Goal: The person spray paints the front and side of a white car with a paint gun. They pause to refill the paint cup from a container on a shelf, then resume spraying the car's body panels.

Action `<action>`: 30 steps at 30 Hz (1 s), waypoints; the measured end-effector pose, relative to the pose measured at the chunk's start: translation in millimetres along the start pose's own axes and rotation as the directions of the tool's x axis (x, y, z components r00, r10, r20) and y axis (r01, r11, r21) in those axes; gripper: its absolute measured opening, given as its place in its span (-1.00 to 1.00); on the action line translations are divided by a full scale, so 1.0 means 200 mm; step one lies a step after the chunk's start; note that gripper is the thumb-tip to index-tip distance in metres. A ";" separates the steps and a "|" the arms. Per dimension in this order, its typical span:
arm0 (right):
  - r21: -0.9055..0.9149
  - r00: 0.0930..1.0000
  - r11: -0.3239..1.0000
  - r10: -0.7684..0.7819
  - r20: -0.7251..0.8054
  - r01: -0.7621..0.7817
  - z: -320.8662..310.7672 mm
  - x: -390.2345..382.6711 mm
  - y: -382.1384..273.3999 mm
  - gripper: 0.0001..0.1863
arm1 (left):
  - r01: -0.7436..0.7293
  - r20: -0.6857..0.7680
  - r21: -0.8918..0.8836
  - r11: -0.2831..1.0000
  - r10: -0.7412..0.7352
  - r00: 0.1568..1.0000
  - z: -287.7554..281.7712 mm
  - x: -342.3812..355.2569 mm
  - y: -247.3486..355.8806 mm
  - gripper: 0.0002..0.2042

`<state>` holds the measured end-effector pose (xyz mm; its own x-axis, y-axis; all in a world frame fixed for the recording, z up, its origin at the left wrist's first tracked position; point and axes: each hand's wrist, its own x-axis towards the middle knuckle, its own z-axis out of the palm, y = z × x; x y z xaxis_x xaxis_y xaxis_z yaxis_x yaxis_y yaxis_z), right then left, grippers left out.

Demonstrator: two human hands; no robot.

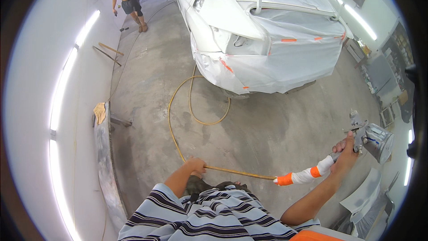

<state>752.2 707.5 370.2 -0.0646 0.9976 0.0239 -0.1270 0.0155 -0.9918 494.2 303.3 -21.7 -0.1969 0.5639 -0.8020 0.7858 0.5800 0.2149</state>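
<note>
My right hand [346, 151] is closed around the handle of a paint spray gun [358, 130], held out to the right with its metal cup [379, 143] on the far side. A wrapped sleeve [303, 176] of white covering and orange tape runs down from the gun's handle. From it a yellow air hose [240, 172] crosses in front of my body to my left hand [195, 166], which is closed on it. Beyond that hand the hose loops over the floor toward the car. The white car [232, 31] stands ahead, its rear masked with white sheeting [294, 64] and orange tape.
A long narrow bench [107, 165] with a tan cloth [100, 112] runs along the left wall. Another person [129, 0] stands at the far left. Loose car panels [365, 196] lie at the lower right. Shelves [394, 58] line the right side.
</note>
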 end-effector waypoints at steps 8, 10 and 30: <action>-0.224 0.964 0.974 -0.026 -0.266 -0.035 0.33 -0.28 0.44 -0.70 | 0.586 0.101 -0.731 0.351 -0.793 0.601 0.86 -0.89 -1.26 -0.50; -0.208 0.946 0.974 0.023 -0.323 -0.094 0.44 -0.42 0.63 -0.71 | 0.402 0.129 -0.915 0.045 -0.910 0.394 1.02 -0.92 -1.37 -0.52; 0.053 0.789 0.922 0.357 -0.500 -0.384 2.67 -1.21 2.25 -0.42 | -0.141 -0.944 -0.248 0.959 -0.271 -0.186 -1.53 -1.10 -3.46 -0.67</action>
<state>181.2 438.0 -14.6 0.3981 0.8264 -0.3981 -0.1448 -0.3719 -0.9169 -185.3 -42.1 176.7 -0.7303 0.2932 0.6169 0.6359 0.6218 0.4572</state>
